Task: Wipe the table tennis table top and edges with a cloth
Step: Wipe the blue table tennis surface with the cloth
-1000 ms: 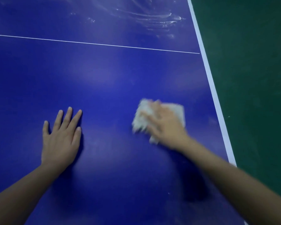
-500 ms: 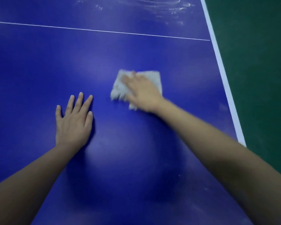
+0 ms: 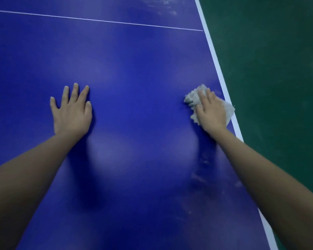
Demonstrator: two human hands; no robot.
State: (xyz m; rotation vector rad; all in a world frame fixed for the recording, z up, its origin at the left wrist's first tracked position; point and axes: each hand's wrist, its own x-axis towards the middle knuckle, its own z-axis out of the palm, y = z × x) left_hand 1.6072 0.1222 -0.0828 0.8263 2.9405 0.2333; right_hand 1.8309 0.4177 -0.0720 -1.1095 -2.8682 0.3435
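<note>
Smooth, matte-glossy blue table tennis table top (image 3: 134, 69) fills most of the head view. Left hand (image 3: 72, 112) rests flat, palm down, on the bare blue surface, fingers straight and slightly spread, holding nothing. Right hand (image 3: 211, 112) lies palm down on a crumpled, fuzzy white cloth (image 3: 192, 99), fingers straight and close together, pressing it flat to the table, not curled round it. The cloth sits at the table's right side: its bunched, lumpy part pokes out past the fingertips and thumb side, and its thinner, flatter corner overlaps the broad white edge stripe (image 3: 217, 58) and reaches the table's edge. The two hands are well apart. A thin white painted line (image 3: 98, 20) crosses the top farther away, meeting the edge stripe. Pale glossy smear streaks (image 3: 167, 0) show beyond that line, near the far right corner of the view. Faint whitish dusty marks (image 3: 201, 175) lie on the blue just beside the right forearm. Dark green, slightly mottled floor (image 3: 278, 69) lies to the right of the table.
</note>
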